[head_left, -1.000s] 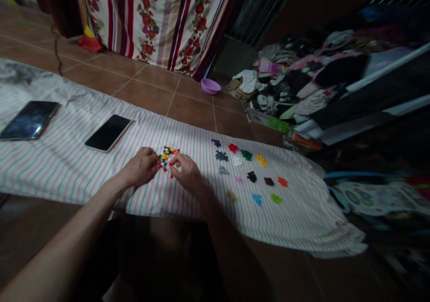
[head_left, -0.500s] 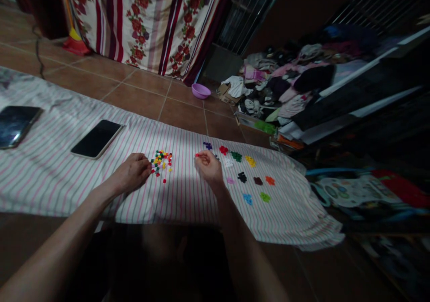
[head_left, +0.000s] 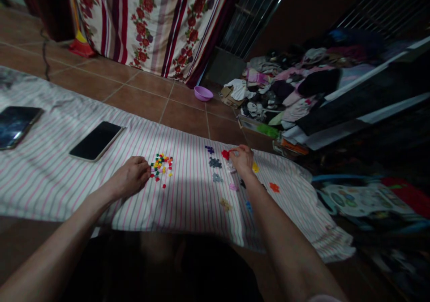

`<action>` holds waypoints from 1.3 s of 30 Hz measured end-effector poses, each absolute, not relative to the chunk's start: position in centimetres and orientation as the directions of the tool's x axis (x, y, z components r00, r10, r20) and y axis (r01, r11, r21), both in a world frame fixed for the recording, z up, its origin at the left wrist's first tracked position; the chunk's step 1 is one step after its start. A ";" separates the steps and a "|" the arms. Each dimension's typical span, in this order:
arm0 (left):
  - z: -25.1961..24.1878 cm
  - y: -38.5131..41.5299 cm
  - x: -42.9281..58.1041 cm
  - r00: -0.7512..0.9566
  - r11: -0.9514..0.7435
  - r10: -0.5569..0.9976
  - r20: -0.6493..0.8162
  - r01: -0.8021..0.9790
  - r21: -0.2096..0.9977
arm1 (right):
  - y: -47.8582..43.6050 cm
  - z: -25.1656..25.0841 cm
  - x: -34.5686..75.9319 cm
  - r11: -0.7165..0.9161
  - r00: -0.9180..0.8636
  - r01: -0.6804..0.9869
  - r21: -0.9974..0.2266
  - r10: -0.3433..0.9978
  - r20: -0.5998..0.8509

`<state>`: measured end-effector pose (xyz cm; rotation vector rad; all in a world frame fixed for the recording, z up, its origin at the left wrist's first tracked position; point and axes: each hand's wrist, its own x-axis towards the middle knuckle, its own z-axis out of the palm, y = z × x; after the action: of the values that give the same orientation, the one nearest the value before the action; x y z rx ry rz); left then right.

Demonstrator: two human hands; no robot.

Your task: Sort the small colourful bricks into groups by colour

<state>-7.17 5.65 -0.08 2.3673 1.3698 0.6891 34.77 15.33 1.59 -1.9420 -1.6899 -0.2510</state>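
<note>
On the striped cloth [head_left: 188,158] lies a loose mix of small coloured pieces [head_left: 162,165], red, yellow, green, white and orange. My left hand [head_left: 134,175] rests at the left edge of this mix, its fingers curled together; whatever they hold is hidden. Over to the right, my right hand [head_left: 242,159] reaches to the red pile [head_left: 225,154], its fingertips pinched at the pile's right side on a small red piece, which is hard to tell apart from the pile. White pieces [head_left: 231,167] lie just below that hand. My right forearm covers some of the sorted piles.
Single-colour piles surround my right hand: purple [head_left: 209,149], dark grey [head_left: 215,162], light grey [head_left: 217,178], pink [head_left: 233,186], beige [head_left: 225,204], yellow [head_left: 255,167] and orange [head_left: 274,187]. Two phones [head_left: 96,141] lie at left. A purple basin [head_left: 203,93] stands on the tiled floor.
My right hand has moved right, carrying a small red piece from near the purple pile to the red pile. Grey and beige piles now show. My left hand has stayed by the mix.
</note>
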 end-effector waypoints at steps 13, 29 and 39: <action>0.0 5.4 -7.2 0.413 -0.473 0.879 0.238 0.692 0.546 | 17.9 -0.2 34.4 -0.038 0.093 0.988 -0.151 0.921 0.379; -0.3 5.6 -7.4 0.420 -0.482 0.875 0.240 0.708 0.517 | 16.3 1.8 30.9 0.104 0.062 0.940 -0.326 0.886 0.460; 0.8 5.5 -7.4 0.400 -0.428 0.900 0.173 0.738 0.521 | 8.2 3.6 19.1 0.375 -0.227 0.676 -0.634 0.925 0.305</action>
<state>-7.40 5.46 0.76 2.3004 1.4143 0.6184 19.07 8.19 3.60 -1.3766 -1.9880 0.4914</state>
